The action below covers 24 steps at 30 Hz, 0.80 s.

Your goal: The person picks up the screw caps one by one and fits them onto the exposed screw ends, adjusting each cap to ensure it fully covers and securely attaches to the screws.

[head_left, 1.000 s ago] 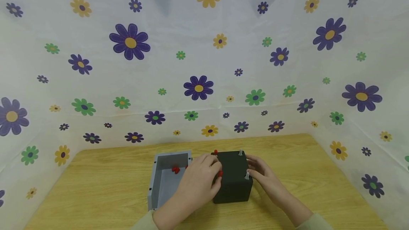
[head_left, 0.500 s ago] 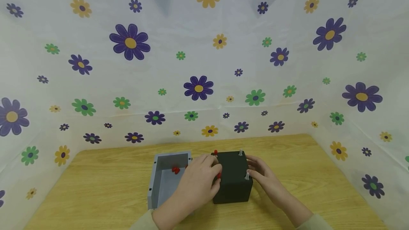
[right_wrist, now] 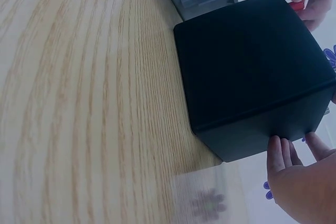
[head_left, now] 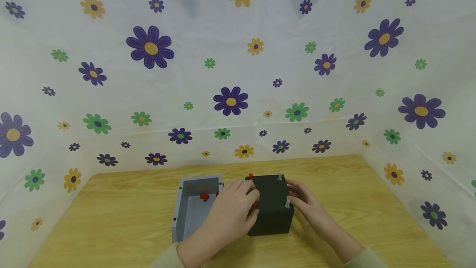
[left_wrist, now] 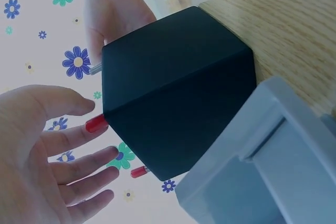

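Note:
A black box [head_left: 273, 195] sits on the table with metal bolts [head_left: 287, 203] standing up at its two right corners. My left hand [head_left: 232, 204] is at the near left corner, where thumb and finger pinch a red cap [right_wrist: 297, 6] on top of the box. Another red cap [left_wrist: 139, 171] stands at the far left corner, seen also in the head view. Against the box's right side rests my right hand [head_left: 310, 208]; its fingertips [right_wrist: 275, 150] press the side face in the right wrist view, fairly straight. The left fingers partly hide the pinched cap.
Directly left of the box is a grey bin [head_left: 180, 210] with several red caps [head_left: 204, 197] inside, partly covered by my left forearm. Both stand on a wooden table [head_left: 122, 214]. A white flower-patterned sheet [head_left: 201, 82] rises behind and at the sides.
My left fingers shift slightly around the red cap, which shows a little differently between them. The right hand and the box stay in place.

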Each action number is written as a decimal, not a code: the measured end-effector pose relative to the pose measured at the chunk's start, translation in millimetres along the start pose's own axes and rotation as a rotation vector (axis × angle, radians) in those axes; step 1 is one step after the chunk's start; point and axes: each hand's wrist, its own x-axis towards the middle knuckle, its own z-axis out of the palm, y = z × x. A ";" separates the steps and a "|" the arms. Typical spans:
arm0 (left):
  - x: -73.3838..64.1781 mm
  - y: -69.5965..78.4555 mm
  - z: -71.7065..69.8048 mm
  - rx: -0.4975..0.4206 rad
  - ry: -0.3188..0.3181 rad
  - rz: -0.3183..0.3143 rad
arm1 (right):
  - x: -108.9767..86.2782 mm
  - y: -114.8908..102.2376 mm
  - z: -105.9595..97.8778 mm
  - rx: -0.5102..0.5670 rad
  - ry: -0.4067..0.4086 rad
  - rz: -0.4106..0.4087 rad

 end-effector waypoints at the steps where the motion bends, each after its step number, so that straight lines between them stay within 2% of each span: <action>1: 0.3 0.5 -0.3 -0.001 0.004 0.002 | 0.0 -0.3 0.0 0.000 -0.001 -0.001; 6: 1.2 2.2 -0.1 0.001 0.021 0.008 | -0.3 -0.8 0.3 -0.006 -0.006 -0.010; 14: 1.4 1.6 -2.4 0.022 -0.025 0.004 | 1.1 0.3 0.0 0.004 -0.004 -0.009; 24: -1.4 -2.3 -8.2 0.017 -0.017 0.010 | 0.6 -0.1 -0.1 0.002 -0.002 -0.009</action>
